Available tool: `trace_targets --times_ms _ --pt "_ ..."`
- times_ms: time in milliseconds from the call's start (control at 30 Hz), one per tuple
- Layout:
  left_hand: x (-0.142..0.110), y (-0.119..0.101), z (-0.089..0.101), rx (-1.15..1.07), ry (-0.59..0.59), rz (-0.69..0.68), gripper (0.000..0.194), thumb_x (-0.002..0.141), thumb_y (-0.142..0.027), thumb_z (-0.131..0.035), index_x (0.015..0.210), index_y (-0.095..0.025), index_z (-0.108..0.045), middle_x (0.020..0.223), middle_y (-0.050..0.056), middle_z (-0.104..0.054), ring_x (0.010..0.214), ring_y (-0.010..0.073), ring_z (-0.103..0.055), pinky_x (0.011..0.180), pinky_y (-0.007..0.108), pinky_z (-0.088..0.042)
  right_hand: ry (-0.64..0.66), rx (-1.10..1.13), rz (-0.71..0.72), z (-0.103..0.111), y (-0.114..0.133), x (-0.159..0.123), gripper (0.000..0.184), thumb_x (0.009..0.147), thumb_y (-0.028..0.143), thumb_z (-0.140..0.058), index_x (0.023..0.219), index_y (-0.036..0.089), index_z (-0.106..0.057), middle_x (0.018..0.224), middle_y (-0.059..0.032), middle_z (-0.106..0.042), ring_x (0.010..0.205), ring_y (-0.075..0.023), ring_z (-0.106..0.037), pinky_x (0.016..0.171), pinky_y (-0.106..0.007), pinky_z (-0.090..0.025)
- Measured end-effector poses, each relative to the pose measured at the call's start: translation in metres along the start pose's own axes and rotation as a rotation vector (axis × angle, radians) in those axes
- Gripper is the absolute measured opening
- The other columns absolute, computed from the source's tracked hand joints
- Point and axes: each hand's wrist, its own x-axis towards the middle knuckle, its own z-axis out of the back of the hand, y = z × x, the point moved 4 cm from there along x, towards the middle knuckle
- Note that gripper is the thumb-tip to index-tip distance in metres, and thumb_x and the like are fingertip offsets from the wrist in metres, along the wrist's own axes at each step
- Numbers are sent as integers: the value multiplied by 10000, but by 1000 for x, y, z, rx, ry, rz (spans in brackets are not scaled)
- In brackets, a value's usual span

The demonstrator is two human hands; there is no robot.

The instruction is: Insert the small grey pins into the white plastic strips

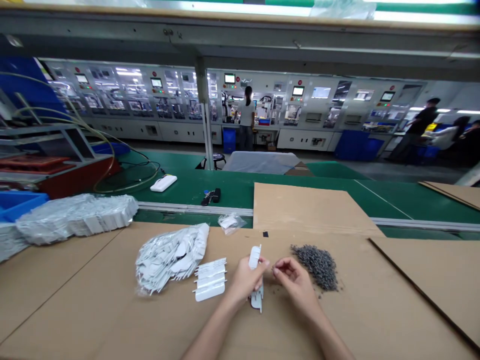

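My left hand [244,278] is closed around a thin white plastic strip [255,256], held upright over the cardboard. Below that hand, more white strip [257,300] shows; whether it is the same piece I cannot tell. Just to the right, my right hand [294,281] has thumb and forefinger pinched close to the strip, and what sits between the fingertips is too small to make out. Beyond it lies a heap of small dark grey parts [318,265]. A row of white plastic pieces [210,280] lies left of my left hand, beside a clear bag of similar pieces [170,257].
Cardboard [112,310] covers the bench. Further stacks of wrapped white pieces [78,215] and a blue bin [22,202] stand at the left. A small clear bag [230,222], keys [211,196] and a white device [164,183] lie further back. A shelf beam [240,37] crosses overhead.
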Motion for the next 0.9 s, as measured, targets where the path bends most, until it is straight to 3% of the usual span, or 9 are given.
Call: trace_targets --times_ms 100,167,267,333,433,600,767,900 --pt "5 -3 17 -96 -153 -25 297 693 -431 -544 740 -143 -483 361 -118 -284 267 29 -245 307 152 -148 -53 -181 39 15 -2 3 169 708 332 -564 762 178 -524 739 -48 -571 705 -184 -552 641 -284 -448" --pt "8 -4 25 -158 -227 -42 309 680 -446 -545 720 -148 -475 397 -118 -271 276 26 -256 315 154 -147 11 -302 -27 23 -7 4 166 723 328 -534 798 179 -531 649 -26 -578 608 -169 -565 556 -263 -449" --pt "8 -4 29 -169 -255 -46 299 672 -436 -550 715 -152 -469 410 -114 -281 279 29 -268 315 158 -144 153 -438 -194 31 -18 0 179 725 326 -511 834 185 -527 530 23 -555 384 -127 -521 375 -216 -390" --pt "8 -3 26 -142 -241 -33 291 671 -429 -545 717 -150 -476 406 -112 -286 277 32 -271 311 161 -143 204 -496 -228 32 -21 -2 173 709 317 -520 822 188 -535 654 3 -601 346 -104 -513 346 -207 -380" --pt "6 -3 21 -102 -231 -13 278 661 -419 -546 696 -152 -480 393 -110 -296 269 33 -271 309 163 -145 233 -609 -165 29 -20 -1 137 697 301 -519 762 192 -570 839 -25 -604 365 -88 -514 355 -214 -391" --pt "5 -4 18 -72 -217 -10 253 662 -400 -541 674 -161 -458 369 -116 -283 262 37 -260 308 164 -151 214 -728 68 22 -9 2 82 674 216 -532 633 205 -603 710 -22 -598 678 -181 -563 605 -264 -424" --pt "6 -2 17 -32 -204 -34 225 690 -379 -518 681 -167 -443 357 -121 -270 259 39 -260 306 161 -155 186 -678 83 18 3 0 81 691 206 -517 677 203 -597 679 -12 -579 562 -155 -500 532 -261 -377" --pt "6 -1 17 -30 -207 -58 222 697 -376 -514 700 -166 -444 369 -118 -288 260 39 -267 300 160 -169 375 -546 101 3 19 -10 59 666 192 -570 703 210 -613 744 -14 -577 671 -167 -516 613 -268 -398"
